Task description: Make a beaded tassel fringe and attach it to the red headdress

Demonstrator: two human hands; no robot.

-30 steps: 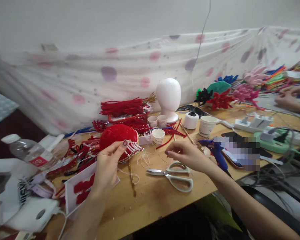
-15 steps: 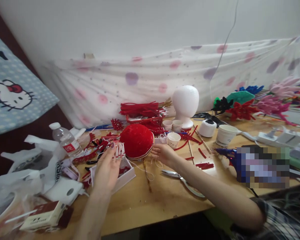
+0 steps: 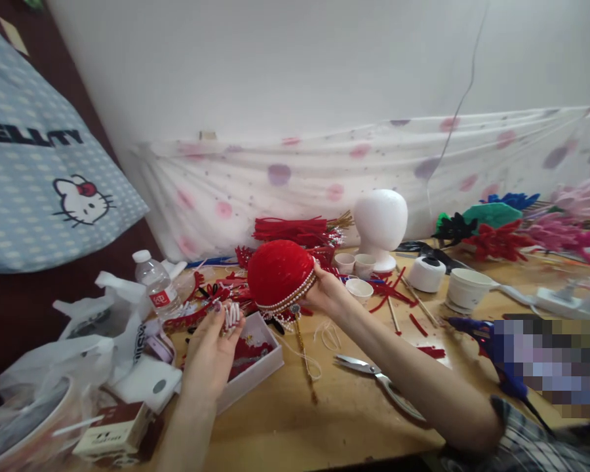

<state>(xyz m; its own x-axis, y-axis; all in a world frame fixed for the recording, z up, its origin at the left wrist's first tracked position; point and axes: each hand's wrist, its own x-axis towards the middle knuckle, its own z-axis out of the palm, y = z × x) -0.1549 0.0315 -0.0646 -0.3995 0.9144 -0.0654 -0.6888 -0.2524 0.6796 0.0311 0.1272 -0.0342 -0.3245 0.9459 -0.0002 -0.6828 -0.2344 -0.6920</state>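
red cap (image 3: 279,272) (beaded) in right fingers (image 3: 320,278)

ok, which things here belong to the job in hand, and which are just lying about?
Job in hand:
- red cap, rim in right hand
- white beaded piece, in left hand
- probably scissors, untouched

Apparently lying about:
- water bottle
- brown-and-cream carton

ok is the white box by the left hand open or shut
Open: no lid covers the white box, and red pieces show inside it.
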